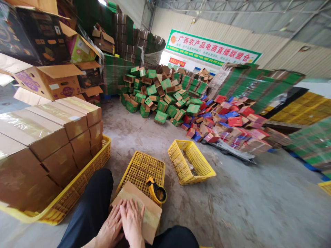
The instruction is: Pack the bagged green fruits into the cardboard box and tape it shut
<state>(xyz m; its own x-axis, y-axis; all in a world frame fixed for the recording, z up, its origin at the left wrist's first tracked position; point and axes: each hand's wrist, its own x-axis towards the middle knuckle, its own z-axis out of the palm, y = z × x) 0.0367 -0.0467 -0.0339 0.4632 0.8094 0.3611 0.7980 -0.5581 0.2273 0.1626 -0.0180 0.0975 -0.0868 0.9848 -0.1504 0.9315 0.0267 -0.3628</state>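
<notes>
- The floor was bare grey concrete (258,206) in a warehouse with corrugated walls and a green-and-white banner (213,51) high on the far wall.
- The landmark was the upturned yellow plastic crate (142,168) between the person's knees.
- Beyond that crate lay a heap of small green cardboard cartons (160,96), with red and blue cartons (230,124) spilling to the heap's right.
- Left of the crate, sealed brown boxes (49,137) filled a long yellow basket (85,179); right of it sat a tilted yellow basket (191,165).
- On the crate's near edge rested a small brown cardboard box (152,210), flaps closed, clear tape along its top.
- The left hand (111,227) and right hand (133,220) lay flat on it, fingers extended, grasping nothing.
- A yellow tape dispenser (157,191) sat on the crate, just behind the box.
</notes>
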